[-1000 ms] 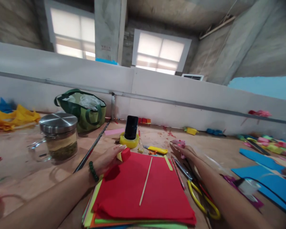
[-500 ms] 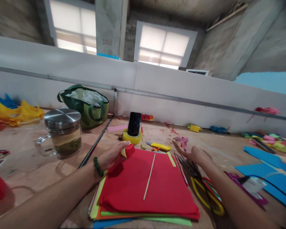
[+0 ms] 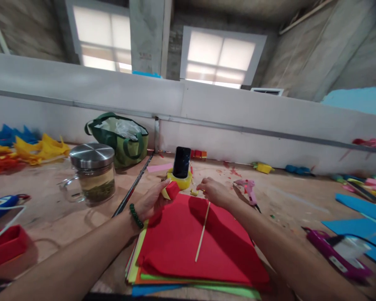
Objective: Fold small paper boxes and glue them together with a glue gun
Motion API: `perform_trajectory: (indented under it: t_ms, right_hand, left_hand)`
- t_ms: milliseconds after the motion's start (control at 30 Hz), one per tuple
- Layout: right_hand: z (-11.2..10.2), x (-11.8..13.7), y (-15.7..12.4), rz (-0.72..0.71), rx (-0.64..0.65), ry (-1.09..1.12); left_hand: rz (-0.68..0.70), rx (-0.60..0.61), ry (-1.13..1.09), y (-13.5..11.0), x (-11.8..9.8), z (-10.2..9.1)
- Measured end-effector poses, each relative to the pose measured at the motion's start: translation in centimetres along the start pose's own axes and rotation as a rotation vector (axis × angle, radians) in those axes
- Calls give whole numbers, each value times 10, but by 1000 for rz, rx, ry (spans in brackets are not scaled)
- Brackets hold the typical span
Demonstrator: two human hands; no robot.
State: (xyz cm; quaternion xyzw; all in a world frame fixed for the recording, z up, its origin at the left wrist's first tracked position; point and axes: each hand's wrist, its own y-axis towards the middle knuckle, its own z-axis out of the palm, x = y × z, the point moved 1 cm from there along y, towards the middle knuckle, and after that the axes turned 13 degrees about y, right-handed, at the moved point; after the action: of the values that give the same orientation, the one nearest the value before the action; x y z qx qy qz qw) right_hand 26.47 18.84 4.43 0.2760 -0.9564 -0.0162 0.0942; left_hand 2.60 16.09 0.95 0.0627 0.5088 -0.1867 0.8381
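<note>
My left hand [image 3: 153, 201] is closed round a small red and yellow foam piece [image 3: 171, 190], held just above the far left corner of a stack of coloured foam sheets [image 3: 188, 246] with a red sheet on top. My right hand [image 3: 215, 192] hovers over the far edge of the red sheet with its fingers curled, near a thin wooden stick [image 3: 203, 231] lying on the sheet. What the right fingers hold, if anything, I cannot make out. A phone [image 3: 181, 161] stands upright in a yellow tape roll [image 3: 181, 181] just beyond both hands.
A pink glue gun [image 3: 249, 188] lies right of my right hand. A lidded glass jar [image 3: 94, 173] and a green bag [image 3: 120, 138] stand at the left. A metal ruler [image 3: 134, 188] runs toward the low wall. Blue sheets [image 3: 360, 215] and a purple tool [image 3: 335, 253] lie at the right.
My right hand has left the pink glue gun and the scissors and swung left to the far edge of the red sheet. The left hand stays closed on the foam piece. The view shifted right.
</note>
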Motion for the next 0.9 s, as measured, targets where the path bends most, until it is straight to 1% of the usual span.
perform_trajectory:
  t_ms: [133,200,267,333,433,533,633,767,900]
  right_hand:
    - [23,-13,25,2,54,25]
    - [26,-15,29,2,44,61]
    - [22,-13,26,10,-2,116]
    - [12,-4,19,33,-76,185]
    - [-4,19,1,61,-197,297]
    - [-10,47,-19,52,-251,405]
    - [-5,70,-34,3,-283,476]
    - [8,86,-44,-99,-344,352]
    - [15,90,-46,-54,-426,311]
  left_hand:
    - [-3,-7,-4,-2,-2,3]
    - [7,-3,9,-3,-3,5]
    - [25,-5,28,-3,-3,6]
    - [41,-14,52,-3,-2,7]
    - [70,-48,94,-2,1,7]
    - [106,-106,152,-3,5,8]
    - [123,-136,216,-6,8,10]
    - [131,-162,264,-9,10,15]
    - [134,-187,298,-11,10,19]
